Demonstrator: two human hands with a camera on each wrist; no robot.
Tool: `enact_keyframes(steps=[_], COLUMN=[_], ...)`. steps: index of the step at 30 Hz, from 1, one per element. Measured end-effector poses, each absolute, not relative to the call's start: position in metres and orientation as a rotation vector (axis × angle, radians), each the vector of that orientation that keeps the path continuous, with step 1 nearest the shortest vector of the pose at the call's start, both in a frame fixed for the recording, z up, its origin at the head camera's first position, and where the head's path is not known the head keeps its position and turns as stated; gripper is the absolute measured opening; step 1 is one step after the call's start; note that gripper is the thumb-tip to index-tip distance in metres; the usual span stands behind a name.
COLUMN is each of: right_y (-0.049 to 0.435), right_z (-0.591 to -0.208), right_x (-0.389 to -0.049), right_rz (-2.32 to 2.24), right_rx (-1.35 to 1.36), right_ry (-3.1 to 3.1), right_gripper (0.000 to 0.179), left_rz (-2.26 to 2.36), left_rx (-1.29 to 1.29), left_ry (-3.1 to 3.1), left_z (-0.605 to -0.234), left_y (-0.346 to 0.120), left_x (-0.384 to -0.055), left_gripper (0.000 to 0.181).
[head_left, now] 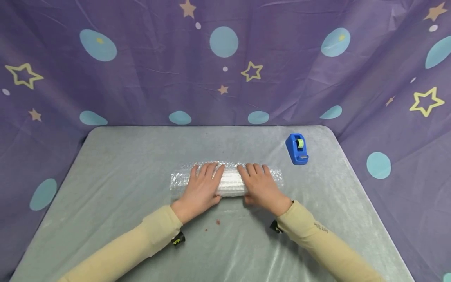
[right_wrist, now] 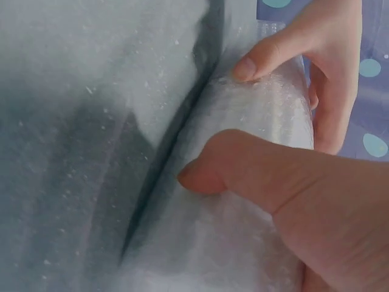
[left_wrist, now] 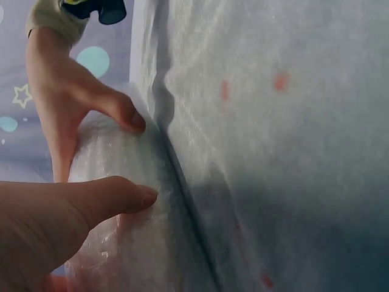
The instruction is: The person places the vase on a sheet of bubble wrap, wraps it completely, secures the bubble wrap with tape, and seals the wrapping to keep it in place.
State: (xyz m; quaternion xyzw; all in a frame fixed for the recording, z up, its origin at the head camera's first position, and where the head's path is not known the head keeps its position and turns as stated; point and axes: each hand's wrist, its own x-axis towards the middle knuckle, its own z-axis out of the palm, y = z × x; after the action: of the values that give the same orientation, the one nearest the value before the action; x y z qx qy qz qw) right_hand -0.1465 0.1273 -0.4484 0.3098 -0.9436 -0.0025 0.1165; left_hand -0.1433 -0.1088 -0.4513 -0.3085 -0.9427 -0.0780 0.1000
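head view: left fingers [head_left: 218,174] and right fingers [head_left: 243,172] grasp the bubble-wrap roll [head_left: 231,182], while a blue dispenser [head_left: 294,152] holds tape [head_left: 300,143].

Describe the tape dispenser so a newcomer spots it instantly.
Find the grey table, then its far right corner, beyond the right hand. There sits the tape dispenser, holding a tape roll. Its solid blue body sets it apart from the shiny bubble-wrap roll under that hand.

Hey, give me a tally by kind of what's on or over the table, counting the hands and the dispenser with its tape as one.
Bubble-wrap roll: 1
Blue tape dispenser: 1
Left hand and right hand: 2 hands
Total: 4
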Motion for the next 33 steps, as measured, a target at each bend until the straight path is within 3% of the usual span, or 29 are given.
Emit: enact_keyframes(steps=[18, 33], right_y=[0.131, 0.137], right_z=[-0.434, -0.438], right_x=[-0.16, -0.161], right_rz=[0.022, -0.003], right_rx=[0.994, 1.13], right_ry=[-2.929, -2.732], right_gripper=[0.099, 0.1], left_rz=[0.018, 0.052], left_rx=[-0.831, -0.837], left_ry=[-2.745, -2.782], left_z=[-0.463, -0.459], left_y=[-0.095, -0.094], left_x=[-0.142, -0.147], left_gripper=[0.121, 0.114])
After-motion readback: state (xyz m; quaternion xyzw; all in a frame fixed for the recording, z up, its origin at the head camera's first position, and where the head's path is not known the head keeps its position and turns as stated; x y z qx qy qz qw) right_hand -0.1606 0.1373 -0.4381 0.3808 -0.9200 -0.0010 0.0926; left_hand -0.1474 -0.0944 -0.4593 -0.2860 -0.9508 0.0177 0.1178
